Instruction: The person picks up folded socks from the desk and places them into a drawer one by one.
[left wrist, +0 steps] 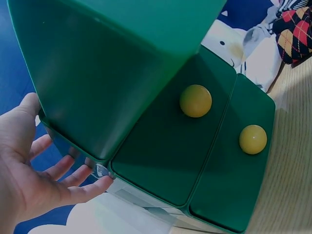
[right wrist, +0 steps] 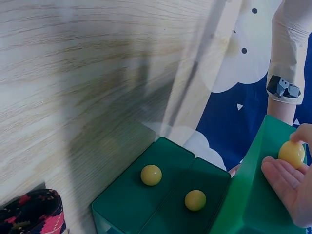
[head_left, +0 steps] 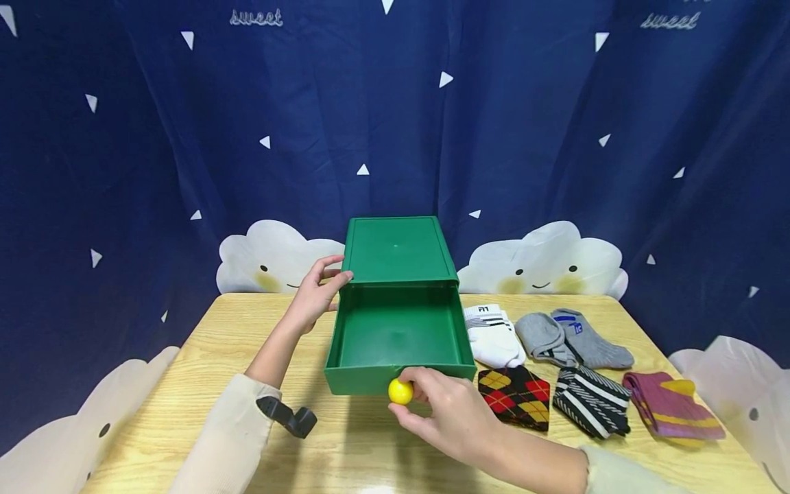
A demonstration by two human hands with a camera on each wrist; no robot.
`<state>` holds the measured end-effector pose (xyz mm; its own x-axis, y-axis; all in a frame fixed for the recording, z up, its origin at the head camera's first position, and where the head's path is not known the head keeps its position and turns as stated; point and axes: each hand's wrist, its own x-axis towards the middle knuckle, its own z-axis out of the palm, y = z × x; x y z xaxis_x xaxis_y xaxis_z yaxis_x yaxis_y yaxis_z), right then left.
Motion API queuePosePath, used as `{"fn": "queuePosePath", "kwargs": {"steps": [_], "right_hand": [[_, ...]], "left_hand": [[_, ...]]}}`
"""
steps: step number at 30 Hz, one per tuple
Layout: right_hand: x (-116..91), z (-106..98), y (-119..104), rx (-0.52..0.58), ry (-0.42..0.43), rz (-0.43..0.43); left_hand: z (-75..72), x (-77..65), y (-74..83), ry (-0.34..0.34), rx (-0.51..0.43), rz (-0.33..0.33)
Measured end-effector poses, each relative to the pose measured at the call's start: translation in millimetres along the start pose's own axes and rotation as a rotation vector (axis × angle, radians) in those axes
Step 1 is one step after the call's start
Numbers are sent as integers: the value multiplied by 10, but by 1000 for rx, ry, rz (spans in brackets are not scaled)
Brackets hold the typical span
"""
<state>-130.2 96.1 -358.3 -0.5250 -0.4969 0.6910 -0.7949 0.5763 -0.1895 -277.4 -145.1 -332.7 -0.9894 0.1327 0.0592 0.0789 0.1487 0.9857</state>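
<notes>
Pale sleeves [head_left: 225, 439] are seen foremost. Wood-grained table [head_left: 216, 357], backed by a dark-blue curtain [head_left: 395, 123] printed with triangles and clouds; socks [head_left: 515, 399] are laid out at right. Green cabinet [head_left: 398, 250], set mid-table: top drawer [head_left: 364, 381] drawn out, its floor exposed; two lower drawers [left wrist: 158, 151] closed. Top drawer's yellow knob [head_left: 400, 391] is pinched by the right hand [head_left: 453, 412], thumb against fingers; left hand [head_left: 316, 295], fingers spread, is placed at the cabinet's left side.

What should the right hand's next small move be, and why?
Probably let go of the yellow knob and reach for the folded argyle socks: the right hand pinches that knob, the top drawer stands open with nothing visible inside, and those socks lie close by on the table.
</notes>
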Motion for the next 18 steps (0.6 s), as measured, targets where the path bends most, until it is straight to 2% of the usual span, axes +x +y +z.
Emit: {"fn": "queuePosePath", "kwargs": {"steps": [5, 18], "right_hand": [[-15, -11, 40, -4, 25, -33], [-43, -52, 74, 12, 4, -33]], "left_hand": [[-2, 1, -3, 4, 10, 1], [0, -15, 10, 6, 23, 4]]}}
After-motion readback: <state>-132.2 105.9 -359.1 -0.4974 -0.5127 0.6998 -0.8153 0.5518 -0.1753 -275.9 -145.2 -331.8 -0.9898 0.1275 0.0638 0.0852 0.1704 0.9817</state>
